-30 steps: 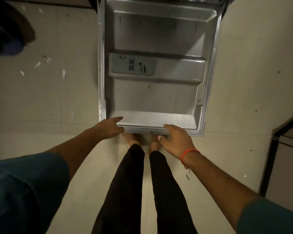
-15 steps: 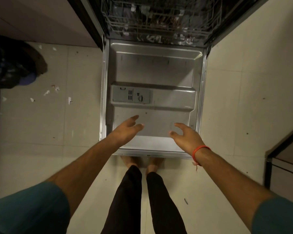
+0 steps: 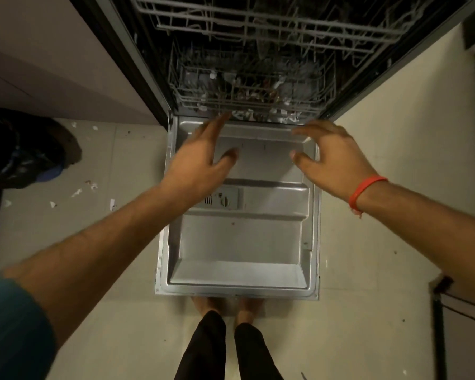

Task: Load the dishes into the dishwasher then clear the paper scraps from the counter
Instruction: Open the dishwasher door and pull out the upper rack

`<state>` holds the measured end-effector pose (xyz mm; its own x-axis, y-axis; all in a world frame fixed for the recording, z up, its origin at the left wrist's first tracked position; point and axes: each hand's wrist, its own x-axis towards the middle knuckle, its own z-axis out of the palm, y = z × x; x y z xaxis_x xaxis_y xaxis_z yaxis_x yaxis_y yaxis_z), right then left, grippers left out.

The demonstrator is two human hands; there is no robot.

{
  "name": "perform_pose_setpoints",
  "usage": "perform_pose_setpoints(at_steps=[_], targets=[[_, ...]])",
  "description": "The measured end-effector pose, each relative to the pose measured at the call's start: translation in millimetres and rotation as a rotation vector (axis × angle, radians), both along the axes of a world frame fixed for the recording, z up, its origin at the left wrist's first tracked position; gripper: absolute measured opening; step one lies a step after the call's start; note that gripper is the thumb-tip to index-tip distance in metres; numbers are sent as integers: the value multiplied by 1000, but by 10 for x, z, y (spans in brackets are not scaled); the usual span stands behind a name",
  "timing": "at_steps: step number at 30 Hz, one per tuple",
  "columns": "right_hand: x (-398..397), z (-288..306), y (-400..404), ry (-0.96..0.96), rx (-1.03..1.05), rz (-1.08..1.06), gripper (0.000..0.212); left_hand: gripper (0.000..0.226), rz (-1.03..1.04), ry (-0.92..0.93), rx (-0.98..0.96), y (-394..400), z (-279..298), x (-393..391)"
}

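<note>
**A:** Nearest you, what do you have?

**B:** Your bare feet (image 3: pixel 225 305) on the tiled floor (image 3: pixel 368 242), toes tucked just under the front edge of the dishwasher door (image 3: pixel 239 242), which lies fully down and flat in front of you.

**A:** Any writing you can read on it?

**B:** None. The detergent dispenser (image 3: pixel 225 200) in the middle of the door has a small round dial and a slotted vent, but its markings are too small to make out.

**A:** And your hands?

**B:** Both hover over the far half of the door, holding nothing. Your left hand (image 3: pixel 200 160) has its fingers stretched out toward the lower rack (image 3: pixel 252 86), fingertips close to its front edge. Your right hand (image 3: pixel 332 154), with an orange wristband (image 3: pixel 365 193), is spread with fingers loosely bent, a little short of the rack. Whether either touches anything you cannot tell.

**A:** Beyond them?

**B:** The lower rack sits inside the tub, with dark items in it too dim to identify. The upper rack (image 3: pixel 272 26) is above it.

**A:** Around you?

**B:** White paper scraps (image 3: pixel 77 192) lie scattered on the floor to your left, near a bin with a black liner (image 3: pixel 19 149). A cabinet (image 3: pixel 464 338) stands at your right.
</note>
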<state>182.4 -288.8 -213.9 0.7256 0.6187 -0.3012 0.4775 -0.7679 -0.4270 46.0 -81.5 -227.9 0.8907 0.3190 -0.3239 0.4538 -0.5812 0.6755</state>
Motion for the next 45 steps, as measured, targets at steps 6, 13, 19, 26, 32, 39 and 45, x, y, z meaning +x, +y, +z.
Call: perform_pose_setpoints(at_steps=[6, 13, 19, 26, 32, 39, 45], targets=[[535, 360, 282, -268, -13, 144, 68, 70, -159, -210, 413, 451, 383, 744], [1124, 481, 492, -306, -257, 94, 95, 80, -203, -46, 709, 1216, 302, 1345], [1364, 439, 554, -233, -412, 63, 98, 84, -278, 80, 727, 1378, 254, 1355], [1388, 420, 626, -220, -410, -44, 88, 80, -131, 8, 636, 1081, 111, 1213], [1118, 266, 449, -244, -311, -95, 67, 91, -64, 42, 672, 762, -54, 860], [771, 57, 332, -304, -192, -188, 50, 84, -62, 49, 661, 720, 45, 538], [374, -46, 56, -325, -93, -264, 45, 53, -36, -8, 631, 498, 40, 198]])
